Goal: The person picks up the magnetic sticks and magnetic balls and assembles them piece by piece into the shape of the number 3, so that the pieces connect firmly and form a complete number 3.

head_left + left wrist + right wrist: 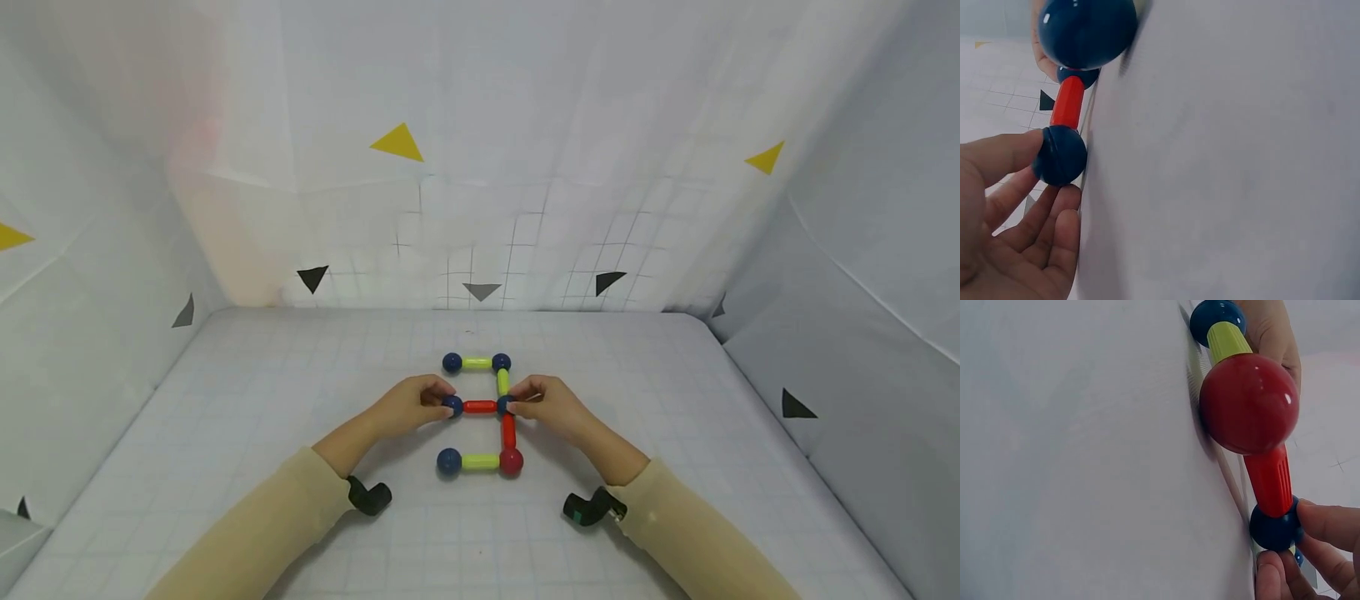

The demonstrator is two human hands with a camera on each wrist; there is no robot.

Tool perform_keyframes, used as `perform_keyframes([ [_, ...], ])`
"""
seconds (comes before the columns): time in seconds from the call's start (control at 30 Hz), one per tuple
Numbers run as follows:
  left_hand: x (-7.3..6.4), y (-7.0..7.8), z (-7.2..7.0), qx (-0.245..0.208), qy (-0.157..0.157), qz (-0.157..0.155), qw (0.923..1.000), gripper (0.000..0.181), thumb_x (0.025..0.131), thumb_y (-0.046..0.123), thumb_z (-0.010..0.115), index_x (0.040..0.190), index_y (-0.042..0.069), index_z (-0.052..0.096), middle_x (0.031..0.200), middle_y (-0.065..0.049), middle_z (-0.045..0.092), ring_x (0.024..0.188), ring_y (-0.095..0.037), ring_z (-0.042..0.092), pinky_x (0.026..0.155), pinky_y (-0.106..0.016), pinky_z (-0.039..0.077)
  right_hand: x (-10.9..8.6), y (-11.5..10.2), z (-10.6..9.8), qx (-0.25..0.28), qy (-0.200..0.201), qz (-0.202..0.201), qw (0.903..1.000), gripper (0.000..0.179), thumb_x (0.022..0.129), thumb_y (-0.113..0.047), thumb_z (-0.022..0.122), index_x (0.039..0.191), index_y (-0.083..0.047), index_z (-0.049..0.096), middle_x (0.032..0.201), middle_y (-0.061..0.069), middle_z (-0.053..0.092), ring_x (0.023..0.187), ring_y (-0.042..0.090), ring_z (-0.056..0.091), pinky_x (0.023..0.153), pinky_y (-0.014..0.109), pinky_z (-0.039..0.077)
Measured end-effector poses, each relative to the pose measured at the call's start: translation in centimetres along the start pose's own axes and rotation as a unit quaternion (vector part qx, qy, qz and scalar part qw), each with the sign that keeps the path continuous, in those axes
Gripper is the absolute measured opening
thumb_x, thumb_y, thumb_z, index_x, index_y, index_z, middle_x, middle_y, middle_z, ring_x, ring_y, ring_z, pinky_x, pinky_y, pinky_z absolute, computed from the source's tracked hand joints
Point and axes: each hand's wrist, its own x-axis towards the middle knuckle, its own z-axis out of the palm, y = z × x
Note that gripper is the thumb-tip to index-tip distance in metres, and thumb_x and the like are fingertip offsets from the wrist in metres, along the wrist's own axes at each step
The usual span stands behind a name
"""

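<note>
On the table lies a figure of balls and rods that look like magnetic building pieces. My left hand (415, 404) pinches the blue ball (1060, 155) at the left end of the middle red rod (480, 407). With thumb and fingers, my right hand (553, 407) holds the blue ball (1274, 526) at that rod's other end. A yellow-green rod (503, 382) runs from there to the far blue ball (501, 362). Another red rod (1267, 480) leads to the near red ball (1249, 404). The fingers partly cover both held balls.
The far row has a yellow-green rod (477, 363) and a left blue ball (452, 362). The near row has a yellow-green rod (480, 462) and a blue ball (449, 462). White cloth walls (480, 217) enclose the white gridded table (300, 358) behind and at both sides.
</note>
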Motion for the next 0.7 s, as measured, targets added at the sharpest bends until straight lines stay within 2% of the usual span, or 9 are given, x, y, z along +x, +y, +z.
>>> perform_keyframes([
  [0.17,-0.6,0.2,-0.3,0.011,0.035,-0.001,0.9993,0.023,0.095,0.020,0.071,0.117,0.016,0.068,0.107,0.005,0.066,0.098,-0.014,0.061,0.084,-0.032,0.054,-0.4,-0.3,-0.7,-0.018,0.005,-0.001,0.9998,0.022,0.093,-0.018,0.072,0.113,-0.010,0.071,0.107,0.004,0.067,0.093,0.021,0.062,0.078,0.034,0.054],
  [0.33,-1.8,0.7,-1.5,0.027,0.097,0.018,0.9947,0.023,0.097,0.021,0.068,0.119,0.013,0.067,0.110,0.004,0.067,0.104,-0.017,0.062,0.091,-0.038,0.052,-1.0,-0.3,-2.8,-0.067,0.021,-0.023,0.9972,0.025,0.096,-0.020,0.068,0.118,-0.008,0.069,0.113,0.006,0.067,0.095,0.021,0.062,0.077,0.033,0.055],
  [0.53,-3.7,1.2,-3.6,0.058,0.192,0.069,0.9771,0.022,0.098,0.016,0.065,0.119,0.008,0.066,0.114,-0.003,0.068,0.108,-0.021,0.062,0.099,-0.044,0.048,-2.9,-0.4,-7.0,-0.161,0.062,-0.069,0.9825,0.030,0.098,-0.024,0.066,0.122,-0.007,0.066,0.116,0.009,0.066,0.099,0.025,0.062,0.077,0.037,0.055],
  [0.7,-6.0,1.7,-5.2,0.072,0.243,0.089,0.9631,0.027,0.098,0.015,0.062,0.124,0.007,0.064,0.120,-0.008,0.066,0.112,-0.025,0.060,0.100,-0.047,0.046,-5.0,-0.2,-9.9,-0.216,0.099,-0.105,0.9657,0.034,0.099,-0.027,0.064,0.126,-0.006,0.064,0.124,0.013,0.063,0.106,0.031,0.062,0.082,0.046,0.054],
])
